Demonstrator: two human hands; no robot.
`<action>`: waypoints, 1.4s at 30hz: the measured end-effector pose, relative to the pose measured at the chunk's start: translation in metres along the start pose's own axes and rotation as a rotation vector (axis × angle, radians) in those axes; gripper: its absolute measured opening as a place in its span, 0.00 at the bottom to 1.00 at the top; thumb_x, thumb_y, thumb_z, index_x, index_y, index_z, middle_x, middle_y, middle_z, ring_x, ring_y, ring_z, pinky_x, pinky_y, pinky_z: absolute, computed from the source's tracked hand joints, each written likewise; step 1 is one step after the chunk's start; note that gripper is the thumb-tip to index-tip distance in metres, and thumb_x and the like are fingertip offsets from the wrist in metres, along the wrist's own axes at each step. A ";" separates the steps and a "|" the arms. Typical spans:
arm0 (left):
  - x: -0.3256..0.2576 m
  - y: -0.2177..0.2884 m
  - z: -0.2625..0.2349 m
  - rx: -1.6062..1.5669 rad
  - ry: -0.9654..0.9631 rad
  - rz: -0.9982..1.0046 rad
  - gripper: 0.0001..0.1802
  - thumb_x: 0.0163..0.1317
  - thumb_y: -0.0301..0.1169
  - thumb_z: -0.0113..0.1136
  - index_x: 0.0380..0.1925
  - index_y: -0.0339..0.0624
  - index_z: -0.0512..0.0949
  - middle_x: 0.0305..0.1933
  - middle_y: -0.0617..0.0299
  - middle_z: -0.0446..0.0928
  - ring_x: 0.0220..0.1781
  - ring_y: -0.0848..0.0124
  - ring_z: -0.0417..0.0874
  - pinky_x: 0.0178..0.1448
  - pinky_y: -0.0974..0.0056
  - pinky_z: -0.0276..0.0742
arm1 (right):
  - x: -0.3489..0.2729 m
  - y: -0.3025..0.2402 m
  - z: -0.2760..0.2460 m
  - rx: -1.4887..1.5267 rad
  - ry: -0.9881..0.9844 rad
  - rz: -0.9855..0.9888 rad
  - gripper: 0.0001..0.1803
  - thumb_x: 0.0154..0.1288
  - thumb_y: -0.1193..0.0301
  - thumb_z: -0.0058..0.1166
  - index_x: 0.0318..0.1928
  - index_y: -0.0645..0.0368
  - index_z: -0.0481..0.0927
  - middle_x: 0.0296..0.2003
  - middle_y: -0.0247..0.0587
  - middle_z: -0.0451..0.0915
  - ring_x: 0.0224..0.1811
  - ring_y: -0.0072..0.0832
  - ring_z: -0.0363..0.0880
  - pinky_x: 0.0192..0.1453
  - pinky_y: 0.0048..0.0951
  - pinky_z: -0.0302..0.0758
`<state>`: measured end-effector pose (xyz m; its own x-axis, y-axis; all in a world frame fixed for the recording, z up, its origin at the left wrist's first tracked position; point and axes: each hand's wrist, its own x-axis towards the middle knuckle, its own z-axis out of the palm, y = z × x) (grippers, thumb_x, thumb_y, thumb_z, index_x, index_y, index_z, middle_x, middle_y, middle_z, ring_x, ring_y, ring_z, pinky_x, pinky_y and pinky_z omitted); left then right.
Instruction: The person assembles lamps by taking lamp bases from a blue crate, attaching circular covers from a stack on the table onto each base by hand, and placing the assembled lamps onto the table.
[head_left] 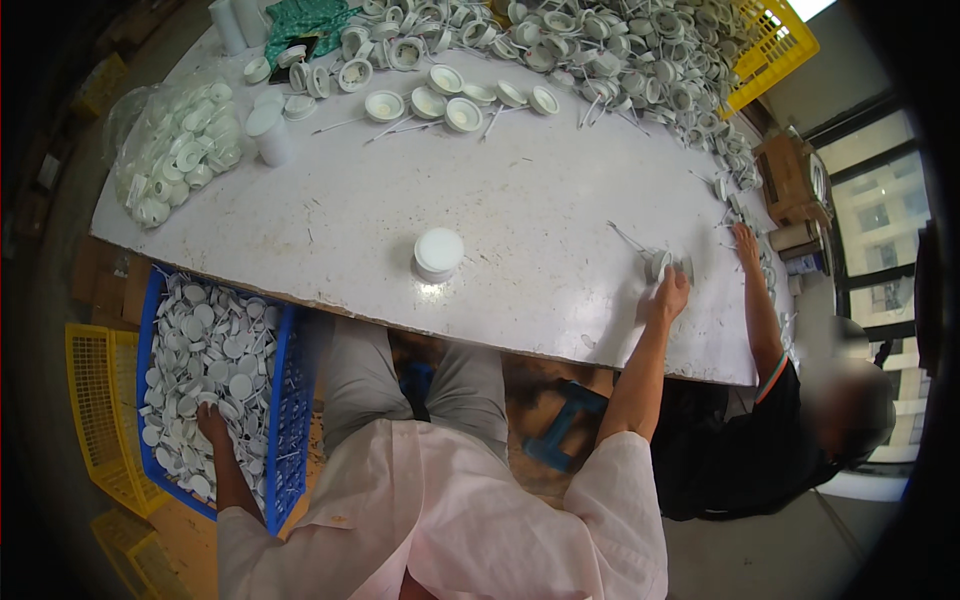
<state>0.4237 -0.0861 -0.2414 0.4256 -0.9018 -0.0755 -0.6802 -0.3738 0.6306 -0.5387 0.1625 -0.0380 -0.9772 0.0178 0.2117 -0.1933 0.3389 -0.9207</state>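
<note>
At the right of the table, my right hand [676,290] is closed on a white cup-shaped part [657,264] with a thin wire sticking out toward the upper left. Down at my left side, my left hand [207,424] reaches into a blue crate [287,400] heaped with white round parts [205,340] on thin wires or stems. Its fingertips are among those parts, so their grip is hidden. A white round lidded piece [438,254] stands upright on the table in front of me, apart from both hands.
A clear bag [185,160] of white cups lies at the left, beside a white cylinder [270,135]. Wired cup parts [620,50] pile up along the far edge, before a yellow crate [775,55]. A co-worker's hand [747,245] rests at the table's right edge.
</note>
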 end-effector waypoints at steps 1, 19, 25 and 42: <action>-0.015 0.017 0.007 -0.054 -0.032 0.016 0.20 0.56 0.27 0.57 0.49 0.30 0.74 0.51 0.49 0.76 0.54 0.60 0.76 0.60 0.62 0.67 | 0.002 -0.003 0.002 0.003 -0.002 0.000 0.38 0.53 0.51 0.59 0.58 0.64 0.71 0.58 0.56 0.70 0.62 0.44 0.68 0.65 0.33 0.62; -0.098 0.089 0.015 -0.176 -0.277 -0.109 0.19 0.58 0.26 0.55 0.51 0.35 0.74 0.48 0.52 0.78 0.45 0.66 0.80 0.46 0.66 0.75 | -0.064 -0.096 0.087 -0.099 -0.471 -0.021 0.29 0.58 0.59 0.57 0.56 0.64 0.73 0.56 0.59 0.71 0.59 0.48 0.70 0.62 0.38 0.68; -0.127 0.131 0.014 -0.384 -0.375 -0.068 0.13 0.62 0.28 0.53 0.45 0.36 0.76 0.43 0.56 0.80 0.38 0.72 0.82 0.36 0.70 0.76 | -0.005 -0.048 0.037 -0.933 -0.151 -0.521 0.16 0.59 0.71 0.51 0.47 0.61 0.79 0.46 0.52 0.77 0.46 0.46 0.76 0.51 0.39 0.73; -0.301 0.450 0.069 -0.816 -1.578 0.075 0.26 0.62 0.27 0.58 0.59 0.32 0.62 0.57 0.52 0.71 0.56 0.69 0.75 0.55 0.66 0.74 | -0.333 -0.098 -0.014 -0.009 -0.889 -1.210 0.24 0.42 0.82 0.57 0.46 0.60 0.80 0.41 0.42 0.78 0.38 0.38 0.78 0.36 0.33 0.77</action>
<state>-0.0520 0.0023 0.0121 -0.8463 -0.4254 -0.3206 -0.0199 -0.5762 0.8171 -0.1927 0.1361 -0.0138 0.0348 -0.8300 0.5568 -0.9040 -0.2637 -0.3367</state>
